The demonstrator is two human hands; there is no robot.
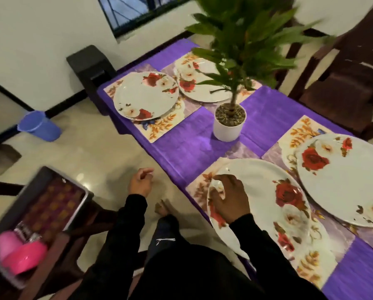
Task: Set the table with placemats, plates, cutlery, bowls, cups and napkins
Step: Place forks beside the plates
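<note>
Several white plates with red roses lie on floral placemats on the purple-covered table [265, 120]. The nearest plate [265, 189] sits on a placemat [199, 187] at the table's near edge. My right hand [228, 197] rests on that plate's left rim, fingers bent over it. My left hand [140, 181] hangs over the floor left of the table, loosely curled and holding nothing. Another plate [343, 178] lies to the right, and two more plates [145, 95] [202, 83] lie at the far end.
A potted green plant in a white pot [228, 124] stands mid-table. A dark tray [40, 213] at the lower left holds pink cups [21, 252] and glassware. A blue bucket [39, 125] stands on the floor. Dark wooden chairs [350, 68] stand at the far right.
</note>
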